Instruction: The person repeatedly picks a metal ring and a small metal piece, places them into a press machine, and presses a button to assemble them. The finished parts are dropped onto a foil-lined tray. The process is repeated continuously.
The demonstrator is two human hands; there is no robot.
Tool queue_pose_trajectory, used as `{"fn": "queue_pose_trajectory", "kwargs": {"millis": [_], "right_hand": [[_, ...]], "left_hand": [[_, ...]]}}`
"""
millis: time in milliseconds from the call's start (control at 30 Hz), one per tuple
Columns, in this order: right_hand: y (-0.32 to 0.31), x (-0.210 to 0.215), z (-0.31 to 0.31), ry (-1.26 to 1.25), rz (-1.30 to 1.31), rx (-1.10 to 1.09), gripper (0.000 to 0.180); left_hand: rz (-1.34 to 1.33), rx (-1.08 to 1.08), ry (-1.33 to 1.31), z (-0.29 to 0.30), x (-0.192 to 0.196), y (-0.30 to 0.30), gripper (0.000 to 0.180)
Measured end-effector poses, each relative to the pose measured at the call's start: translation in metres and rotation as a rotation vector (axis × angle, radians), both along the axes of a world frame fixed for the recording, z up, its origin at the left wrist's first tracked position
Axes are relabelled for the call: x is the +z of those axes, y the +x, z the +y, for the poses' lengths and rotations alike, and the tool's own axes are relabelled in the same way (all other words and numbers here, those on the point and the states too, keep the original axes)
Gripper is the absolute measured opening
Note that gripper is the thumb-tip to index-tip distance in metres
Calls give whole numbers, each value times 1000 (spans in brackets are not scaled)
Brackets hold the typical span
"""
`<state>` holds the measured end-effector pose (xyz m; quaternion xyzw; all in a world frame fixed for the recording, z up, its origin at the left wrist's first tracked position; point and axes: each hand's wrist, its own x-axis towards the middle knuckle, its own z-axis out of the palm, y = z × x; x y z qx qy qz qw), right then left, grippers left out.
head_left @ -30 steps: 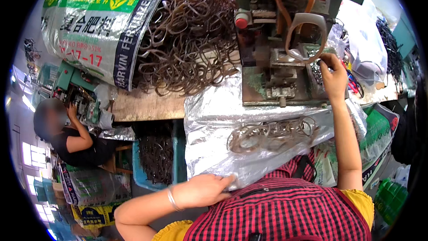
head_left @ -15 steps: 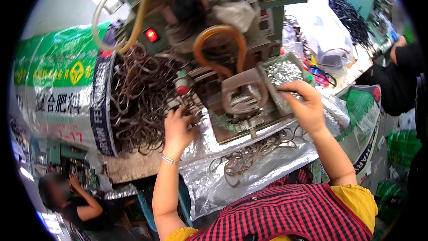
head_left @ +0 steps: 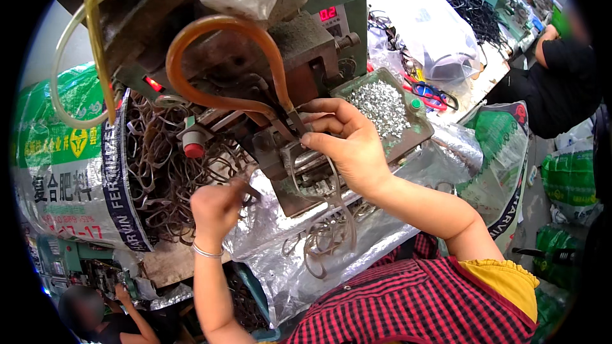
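Tube looping before press, metal bits beside; right hand pinched, left hand curled near bands; contents unclear.

Bright light glints off silver sheeting while the left hand blurs and fisheye distortion bends the edges.

Red-and-black checked apron, yellow ruffled sleeve, silvery bangle (thin, on the left)

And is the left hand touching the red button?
Apart: the head view shows a clear gap between the left hand and the red button.
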<state>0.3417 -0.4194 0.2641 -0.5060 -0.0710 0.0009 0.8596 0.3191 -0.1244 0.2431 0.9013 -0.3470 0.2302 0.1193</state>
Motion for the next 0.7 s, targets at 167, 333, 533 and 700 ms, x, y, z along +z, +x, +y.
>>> {"fn": "queue_pose_trajectory", "kwargs": {"millis": [167,333,533,700], "right_hand": [[-13,5,22,98,14,-83,43],[-9,-4,9,-73,-50,-114,38],[10,-60,-55,-252,-25,-372,14],[-8,-80,-98,-536,-55,-404,21]], "left_hand": [[89,-318,661,-11,-35,-29,31],[-188,747,107,-20,-70,-79,64],[261,1150,-247,-4,-101,-98,44],[674,846,-1163,3,-75,-118,33]]}}
